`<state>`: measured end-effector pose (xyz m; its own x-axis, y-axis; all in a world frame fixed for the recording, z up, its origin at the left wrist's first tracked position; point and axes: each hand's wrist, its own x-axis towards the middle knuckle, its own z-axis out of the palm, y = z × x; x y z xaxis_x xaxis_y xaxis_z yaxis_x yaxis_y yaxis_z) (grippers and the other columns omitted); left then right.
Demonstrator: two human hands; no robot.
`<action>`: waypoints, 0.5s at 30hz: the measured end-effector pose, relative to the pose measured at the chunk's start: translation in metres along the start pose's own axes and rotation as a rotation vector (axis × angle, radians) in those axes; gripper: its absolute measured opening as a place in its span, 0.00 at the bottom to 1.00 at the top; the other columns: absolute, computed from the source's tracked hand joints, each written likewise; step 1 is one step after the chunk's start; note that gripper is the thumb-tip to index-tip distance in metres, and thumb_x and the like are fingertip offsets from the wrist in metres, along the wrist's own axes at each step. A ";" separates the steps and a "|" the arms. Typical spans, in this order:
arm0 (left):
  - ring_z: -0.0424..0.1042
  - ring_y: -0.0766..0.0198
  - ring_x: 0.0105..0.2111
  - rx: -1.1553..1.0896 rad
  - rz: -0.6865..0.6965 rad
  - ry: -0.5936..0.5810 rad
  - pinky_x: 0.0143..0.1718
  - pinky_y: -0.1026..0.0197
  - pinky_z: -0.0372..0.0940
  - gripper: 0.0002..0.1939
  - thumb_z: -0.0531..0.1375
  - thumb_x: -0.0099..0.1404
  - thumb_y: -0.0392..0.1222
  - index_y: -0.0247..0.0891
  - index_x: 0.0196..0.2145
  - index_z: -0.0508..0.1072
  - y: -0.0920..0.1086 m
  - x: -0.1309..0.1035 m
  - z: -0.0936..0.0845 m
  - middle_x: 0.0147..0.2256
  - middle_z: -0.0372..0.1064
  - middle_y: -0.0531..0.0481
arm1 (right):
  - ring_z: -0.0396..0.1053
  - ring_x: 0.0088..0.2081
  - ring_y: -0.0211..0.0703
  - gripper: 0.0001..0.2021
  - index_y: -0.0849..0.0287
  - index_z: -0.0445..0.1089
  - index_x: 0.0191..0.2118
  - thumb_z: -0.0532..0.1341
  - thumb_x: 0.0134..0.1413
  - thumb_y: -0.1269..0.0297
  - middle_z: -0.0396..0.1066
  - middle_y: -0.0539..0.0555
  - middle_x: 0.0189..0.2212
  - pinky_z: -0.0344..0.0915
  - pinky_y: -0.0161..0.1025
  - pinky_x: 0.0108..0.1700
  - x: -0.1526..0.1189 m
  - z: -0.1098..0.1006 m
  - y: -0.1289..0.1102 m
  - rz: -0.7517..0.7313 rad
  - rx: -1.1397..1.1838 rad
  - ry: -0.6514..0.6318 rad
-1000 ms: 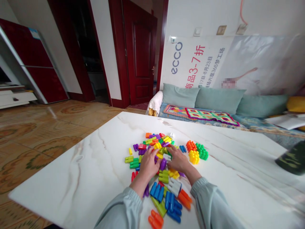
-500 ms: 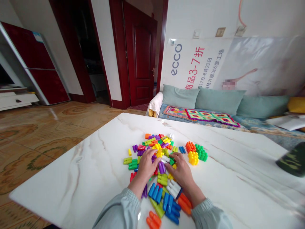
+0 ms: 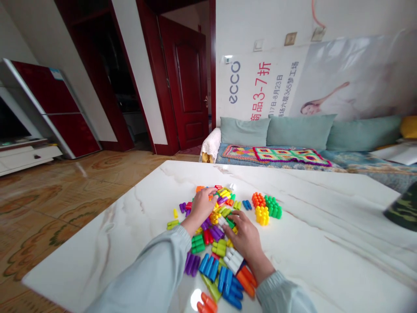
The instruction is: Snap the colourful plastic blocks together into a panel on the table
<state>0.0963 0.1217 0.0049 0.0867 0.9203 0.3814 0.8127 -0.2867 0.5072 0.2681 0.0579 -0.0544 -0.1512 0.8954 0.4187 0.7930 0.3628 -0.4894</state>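
Note:
Many bright plastic pieces lie in a loose pile on the white marbled table (image 3: 137, 243). My left hand (image 3: 203, 204) is over the far left part of the pile, fingers apart, near yellow and purple pieces. Lower and to the right, my right hand (image 3: 243, 230) reaches into the pile with curled, parted fingers beside a white piece (image 3: 222, 221) and a green one. Nearer the front are blue pieces (image 3: 209, 266), a white piece (image 3: 233, 260) and an orange piece (image 3: 246, 280). Whether the right fingertips grip anything is unclear.
Right of the pile stand an orange cluster (image 3: 258, 200), a green cluster (image 3: 273, 207) and a yellow cluster (image 3: 262, 215). A camouflage-patterned object (image 3: 404, 208) is at the right edge. Behind the table is a sofa with green cushions (image 3: 301, 130).
My left hand has moved away from my right hand, toward the far side of the pile. My right hand stays near the white piece. The camera view has shifted slightly.

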 end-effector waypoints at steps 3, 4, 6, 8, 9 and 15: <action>0.76 0.57 0.44 0.119 0.008 -0.113 0.47 0.57 0.69 0.13 0.61 0.60 0.34 0.40 0.43 0.79 -0.004 0.027 0.004 0.42 0.78 0.45 | 0.74 0.44 0.47 0.14 0.57 0.74 0.44 0.59 0.58 0.56 0.70 0.57 0.50 0.70 0.41 0.44 0.000 -0.001 0.000 0.002 0.009 0.010; 0.76 0.56 0.44 0.163 0.012 -0.153 0.47 0.57 0.68 0.12 0.62 0.58 0.34 0.41 0.40 0.79 -0.005 0.034 0.006 0.41 0.79 0.46 | 0.74 0.44 0.47 0.13 0.57 0.74 0.44 0.59 0.58 0.56 0.70 0.56 0.49 0.70 0.41 0.44 -0.001 -0.001 0.000 0.001 0.016 0.012; 0.76 0.53 0.45 0.245 0.014 -0.222 0.47 0.56 0.68 0.10 0.63 0.56 0.33 0.42 0.36 0.80 -0.007 0.043 0.011 0.39 0.79 0.46 | 0.74 0.43 0.47 0.12 0.57 0.74 0.44 0.59 0.58 0.58 0.71 0.56 0.49 0.70 0.40 0.44 -0.001 -0.001 0.001 0.001 0.033 0.012; 0.75 0.51 0.46 0.312 0.008 -0.276 0.47 0.55 0.67 0.11 0.64 0.54 0.34 0.42 0.36 0.81 -0.006 0.051 0.017 0.40 0.79 0.44 | 0.74 0.43 0.46 0.12 0.57 0.74 0.43 0.59 0.58 0.59 0.71 0.56 0.48 0.69 0.40 0.44 0.000 0.000 0.001 0.006 0.045 0.012; 0.75 0.50 0.46 0.338 0.004 -0.301 0.47 0.55 0.67 0.11 0.65 0.53 0.34 0.42 0.36 0.81 -0.005 0.054 0.021 0.41 0.78 0.43 | 0.74 0.43 0.46 0.11 0.57 0.75 0.43 0.60 0.58 0.59 0.71 0.56 0.48 0.69 0.40 0.44 0.000 0.001 0.002 0.009 0.050 0.015; 0.76 0.48 0.45 0.393 0.002 -0.429 0.45 0.56 0.67 0.18 0.68 0.48 0.39 0.43 0.39 0.80 -0.004 0.067 0.035 0.41 0.78 0.42 | 0.74 0.42 0.46 0.10 0.57 0.75 0.42 0.60 0.58 0.61 0.71 0.56 0.48 0.69 0.40 0.44 -0.001 0.005 0.004 0.019 0.068 0.032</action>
<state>0.1189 0.1940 0.0010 0.2472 0.9690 -0.0065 0.9582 -0.2434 0.1502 0.2684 0.0599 -0.0599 -0.1163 0.8942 0.4323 0.7538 0.3630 -0.5478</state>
